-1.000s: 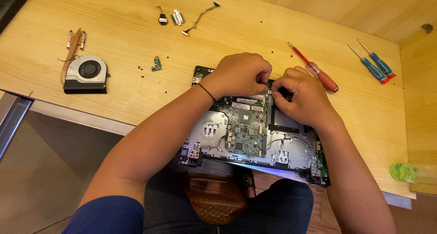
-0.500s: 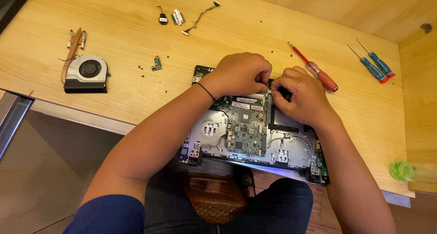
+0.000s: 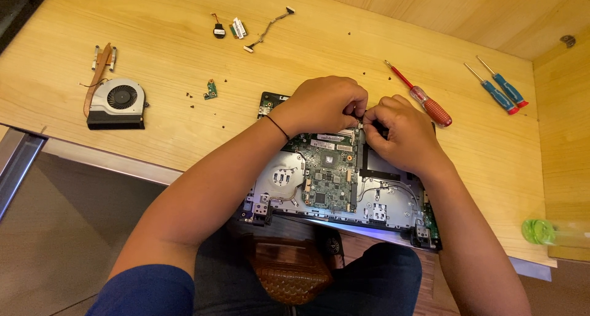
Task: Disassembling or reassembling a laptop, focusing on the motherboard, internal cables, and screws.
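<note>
A wooden table [image 3: 153, 27] carries the loose parts. At far left lies a cooling fan [image 3: 117, 102] with its copper heat pipe [image 3: 98, 76] running away toward the far side. Right of the fan sits a small green circuit board [image 3: 211, 90], with tiny dark screws [image 3: 190, 95] scattered near it. Farther off lie a round black coin-cell part [image 3: 219, 30], a small flat module [image 3: 238, 27] just beside it, and a thin cable [image 3: 268, 28] — all close together. To the right rests a red-handled screwdriver [image 3: 427, 104]; two blue-handled screwdrivers [image 3: 501, 92] lie farther right, side by side. A green-capped bottle [image 3: 541, 231] sits at the near right edge — partly blurred.
</note>
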